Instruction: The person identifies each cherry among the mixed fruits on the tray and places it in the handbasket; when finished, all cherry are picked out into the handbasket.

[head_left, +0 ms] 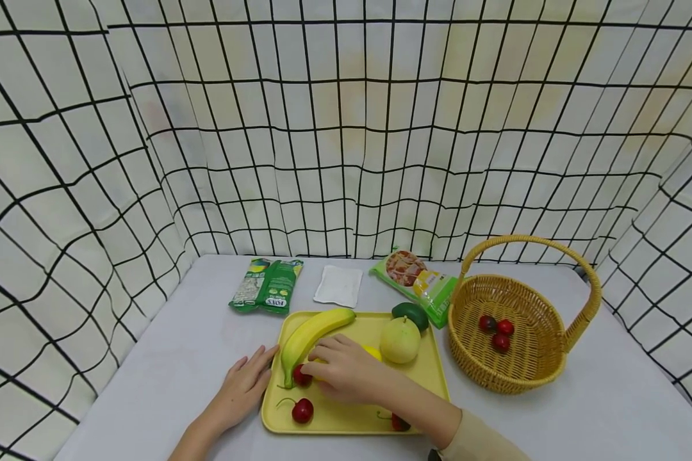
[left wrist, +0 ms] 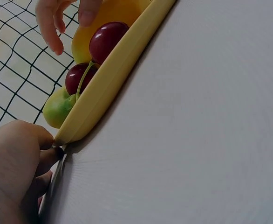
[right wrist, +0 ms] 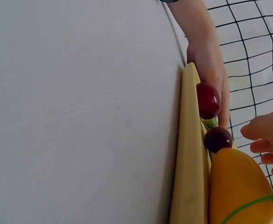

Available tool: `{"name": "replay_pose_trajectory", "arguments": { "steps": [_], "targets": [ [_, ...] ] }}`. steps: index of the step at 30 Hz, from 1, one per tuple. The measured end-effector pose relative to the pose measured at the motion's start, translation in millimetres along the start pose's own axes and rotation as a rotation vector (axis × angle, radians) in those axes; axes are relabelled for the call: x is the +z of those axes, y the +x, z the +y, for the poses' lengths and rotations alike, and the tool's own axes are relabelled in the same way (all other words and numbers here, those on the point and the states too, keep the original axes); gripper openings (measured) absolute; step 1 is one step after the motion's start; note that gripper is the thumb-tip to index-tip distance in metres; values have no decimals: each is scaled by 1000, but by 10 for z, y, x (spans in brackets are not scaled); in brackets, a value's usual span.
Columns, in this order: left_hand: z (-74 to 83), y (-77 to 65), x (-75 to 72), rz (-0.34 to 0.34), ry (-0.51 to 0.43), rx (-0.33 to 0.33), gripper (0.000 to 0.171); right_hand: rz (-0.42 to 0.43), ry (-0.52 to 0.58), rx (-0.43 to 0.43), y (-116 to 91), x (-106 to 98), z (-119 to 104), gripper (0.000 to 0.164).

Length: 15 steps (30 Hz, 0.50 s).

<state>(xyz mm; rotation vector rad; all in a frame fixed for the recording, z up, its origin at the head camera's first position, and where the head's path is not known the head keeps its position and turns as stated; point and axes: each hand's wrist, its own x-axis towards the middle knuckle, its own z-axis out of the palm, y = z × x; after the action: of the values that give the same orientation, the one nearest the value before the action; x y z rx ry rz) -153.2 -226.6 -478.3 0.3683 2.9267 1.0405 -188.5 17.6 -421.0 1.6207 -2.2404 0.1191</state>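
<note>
My left hand (head_left: 242, 387) rests at the left edge of a yellow tray (head_left: 346, 421), fingers extended to its rim. Over the tray, my right hand (head_left: 343, 368) hovers with loosely bent fingers, holding nothing. Its fingertips overlap a dark red cherry (head_left: 302, 375) in the head view; the right wrist view shows them apart from that cherry (right wrist: 218, 139). Another cherry (head_left: 302, 411) sits nearer the front rim, and one more cherry (head_left: 400, 422) is partly behind my right forearm. A banana (head_left: 308, 339) lies along the left. Beneath the hand is a yellow-orange fruit (right wrist: 239, 186), mostly hidden in the head view.
A pale green round fruit (head_left: 400, 340) and a dark green fruit (head_left: 411, 314) occupy the tray's back right. Right of it stands a handled wicker basket (head_left: 467, 368) with several cherries (head_left: 501, 344). Behind lie two green packets (head_left: 271, 285) and a white square (head_left: 339, 286). Black netting (head_left: 346, 147) surrounds the table.
</note>
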Motion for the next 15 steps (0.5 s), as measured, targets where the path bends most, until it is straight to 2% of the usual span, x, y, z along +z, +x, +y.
{"name": "replay_pose_trajectory", "arguments": {
  "steps": [15],
  "targets": [
    [-20, -1, 12, -5, 11, 1, 47, -46, -9, 35, 131, 124, -5, 27]
  ]
}}
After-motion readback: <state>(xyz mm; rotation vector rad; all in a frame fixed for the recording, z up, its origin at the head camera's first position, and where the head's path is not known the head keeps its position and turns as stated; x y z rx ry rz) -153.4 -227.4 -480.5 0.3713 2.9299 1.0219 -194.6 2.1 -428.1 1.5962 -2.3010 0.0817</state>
